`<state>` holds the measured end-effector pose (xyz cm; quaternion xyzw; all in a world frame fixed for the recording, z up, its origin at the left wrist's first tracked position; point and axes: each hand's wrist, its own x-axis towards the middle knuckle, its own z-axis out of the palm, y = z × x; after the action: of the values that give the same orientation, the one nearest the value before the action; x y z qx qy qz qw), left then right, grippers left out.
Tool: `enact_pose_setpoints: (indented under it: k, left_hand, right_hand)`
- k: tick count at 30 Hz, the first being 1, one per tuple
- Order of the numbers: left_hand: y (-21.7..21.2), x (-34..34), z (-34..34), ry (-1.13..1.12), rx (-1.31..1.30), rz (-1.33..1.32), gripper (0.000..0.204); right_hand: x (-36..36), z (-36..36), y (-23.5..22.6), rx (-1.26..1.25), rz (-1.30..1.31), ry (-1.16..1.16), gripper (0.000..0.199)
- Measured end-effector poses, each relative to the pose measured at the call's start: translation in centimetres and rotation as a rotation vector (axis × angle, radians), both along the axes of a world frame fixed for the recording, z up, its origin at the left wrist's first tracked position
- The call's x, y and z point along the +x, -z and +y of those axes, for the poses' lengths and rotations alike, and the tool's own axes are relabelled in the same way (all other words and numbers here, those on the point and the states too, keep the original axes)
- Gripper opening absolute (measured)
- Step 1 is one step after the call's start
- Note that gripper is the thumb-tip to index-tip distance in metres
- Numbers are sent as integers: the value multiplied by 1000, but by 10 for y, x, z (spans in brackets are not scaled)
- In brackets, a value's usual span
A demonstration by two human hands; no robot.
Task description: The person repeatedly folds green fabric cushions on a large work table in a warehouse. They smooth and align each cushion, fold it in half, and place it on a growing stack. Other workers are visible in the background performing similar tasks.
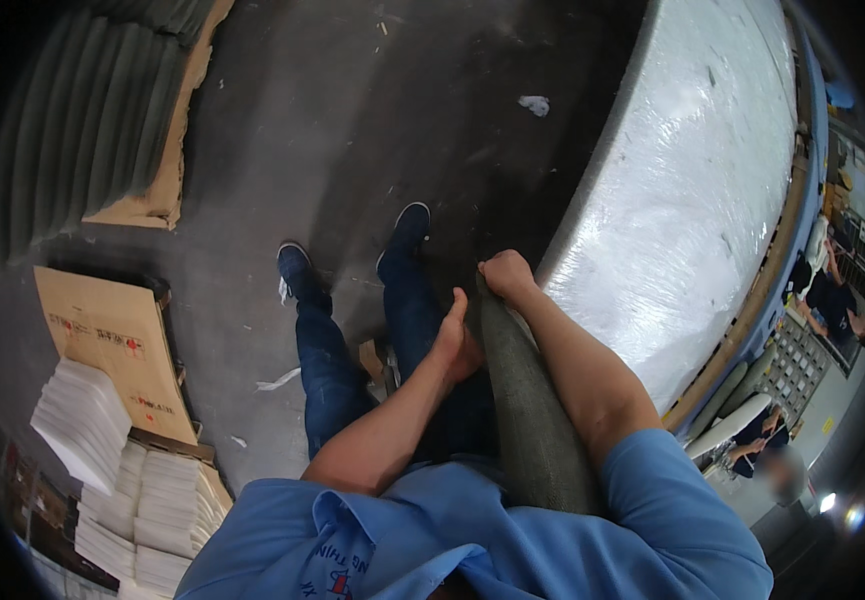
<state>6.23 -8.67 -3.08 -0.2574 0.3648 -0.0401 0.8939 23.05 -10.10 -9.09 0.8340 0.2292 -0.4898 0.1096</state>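
Beside the big wrapped block [692, 190], my left hand [455, 345] and right hand [504, 273] grip a grey roll [532, 420]. It looks heavy and soft. Holding its top end seems best.

roll [532, 420]: dull grey-green, finely flecked
shirt [472, 540]: light blue, red and dark blue print
jeans [337, 375]: dark blue
shoes [297, 265]: navy, white soles
wrapped slab [692, 180]: white under glossy clear film
floor [302, 130]: dark grey
cardboard [112, 340]: tan, red marks
stacked sheets [87, 420]: white
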Motion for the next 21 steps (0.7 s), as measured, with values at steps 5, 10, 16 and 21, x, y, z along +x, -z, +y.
enact_pose_setpoints:
  k: [5, 10, 16, 21]
  left_hand:
    - [-17, 18, 6, 126, 187, 53, 75]
    - [-6, 23, -4, 4, 53, 49, 49]
    - [1, 24, -6, 84, 170, 100, 36]
    - [2, 31, -1, 333, 244, 313, 37]
  right_hand:
    - [2, 7, 7, -181, 213, 316, 26]
    - [5, 27, -11, -323, 268, 463, 29]
    - [13, 34, -21, -384, 396, 397, 31]
    - [21, 31, -65, 167, 513, 415, 37]
